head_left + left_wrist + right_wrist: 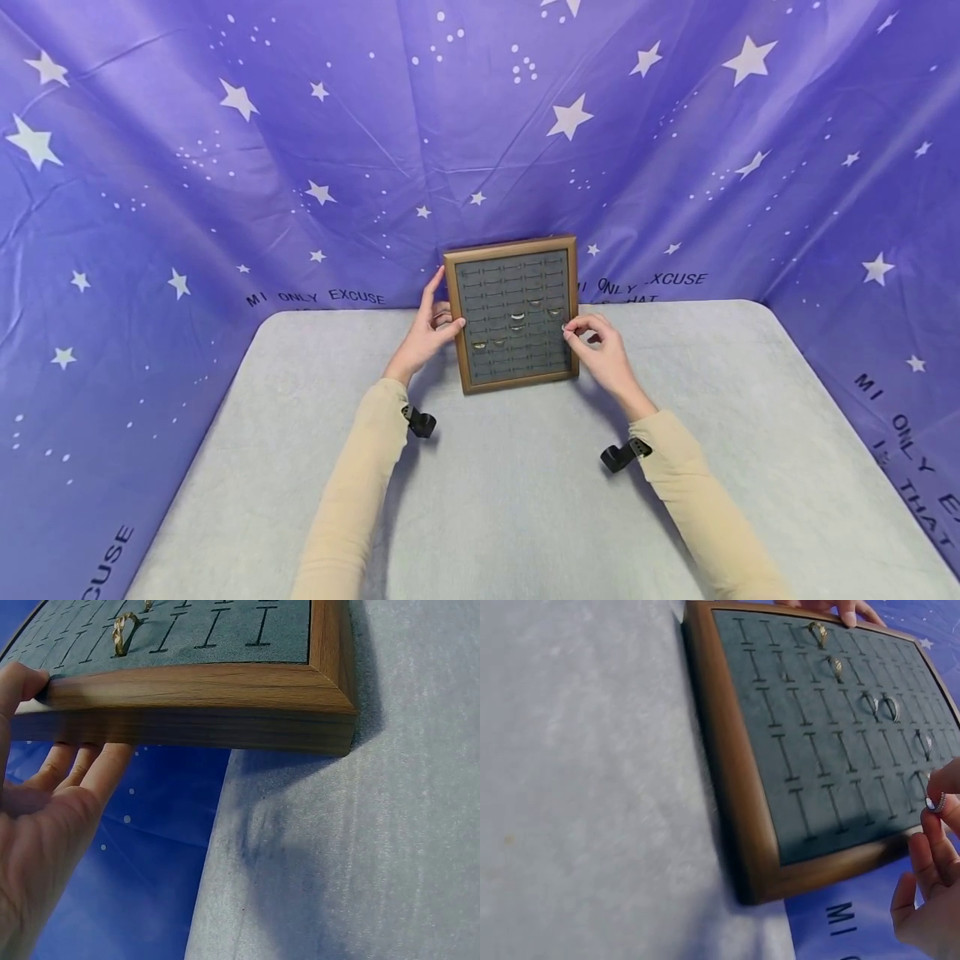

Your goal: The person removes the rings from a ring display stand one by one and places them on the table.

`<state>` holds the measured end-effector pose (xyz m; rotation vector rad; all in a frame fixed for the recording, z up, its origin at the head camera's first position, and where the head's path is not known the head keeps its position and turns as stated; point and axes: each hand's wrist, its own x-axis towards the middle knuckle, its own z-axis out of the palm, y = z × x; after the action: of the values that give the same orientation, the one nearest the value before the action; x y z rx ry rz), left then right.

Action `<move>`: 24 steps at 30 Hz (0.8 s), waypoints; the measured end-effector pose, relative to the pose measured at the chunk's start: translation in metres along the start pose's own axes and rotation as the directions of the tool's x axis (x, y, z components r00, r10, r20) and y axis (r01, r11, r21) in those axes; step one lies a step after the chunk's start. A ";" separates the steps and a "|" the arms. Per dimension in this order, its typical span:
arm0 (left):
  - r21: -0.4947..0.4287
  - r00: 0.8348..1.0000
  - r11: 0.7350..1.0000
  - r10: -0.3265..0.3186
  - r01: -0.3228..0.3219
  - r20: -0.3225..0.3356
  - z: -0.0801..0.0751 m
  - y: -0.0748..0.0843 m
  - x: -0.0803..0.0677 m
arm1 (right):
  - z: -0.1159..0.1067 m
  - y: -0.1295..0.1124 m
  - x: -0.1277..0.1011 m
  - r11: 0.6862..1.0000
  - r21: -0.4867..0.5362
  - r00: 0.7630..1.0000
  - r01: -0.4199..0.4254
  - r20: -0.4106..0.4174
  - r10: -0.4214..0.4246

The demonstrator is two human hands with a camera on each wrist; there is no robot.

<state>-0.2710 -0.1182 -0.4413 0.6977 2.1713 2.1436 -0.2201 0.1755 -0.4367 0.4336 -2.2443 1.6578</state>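
A ring display tray (521,382) with a wooden frame and a dark slotted pad is held tilted up at the back of the table. My left hand (423,337) grips its left side, thumb on the front of the frame and fingers behind. At the right side, my right hand (606,354) pinches a silver ring (935,802) with a pale stone, close to the pad. Gold rings (818,634) sit in slots toward the left side, and silver-coloured rings (890,709) stand nearer the middle and right. In the left wrist view, one gold ring (120,634) shows clearly.
Under the tray lies a pale grey tabletop (495,492) with rounded back corners. A purple-blue cloth (375,125) with white stars and lettering hangs close behind and on both sides. Black camera mounts (626,454) are strapped at both wrists.
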 end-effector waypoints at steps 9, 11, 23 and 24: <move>-0.021 1.000 1.000 -0.008 0.009 0.010 0.000 -0.001 0.000 | -0.014 0.014 -0.012 0.993 -0.027 0.993 -0.111 0.038 0.112; -0.019 1.000 1.000 -0.008 0.009 0.011 0.000 -0.002 0.000 | -0.017 0.015 -0.015 0.992 -0.040 0.992 -0.119 0.041 0.121; -0.017 1.000 1.000 -0.007 0.007 0.024 -0.002 0.000 -0.001 | -0.032 0.032 -0.027 0.988 -0.073 0.991 -0.134 -0.033 0.132; -0.018 1.000 1.000 -0.005 0.005 0.024 -0.002 0.000 -0.001 | -0.033 0.034 -0.027 0.988 -0.080 0.991 -0.130 -0.038 0.128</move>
<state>-0.2709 -0.1200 -0.4413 0.7124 2.1365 2.1381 -0.2073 0.2180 -0.4687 0.2443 -2.3508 1.6142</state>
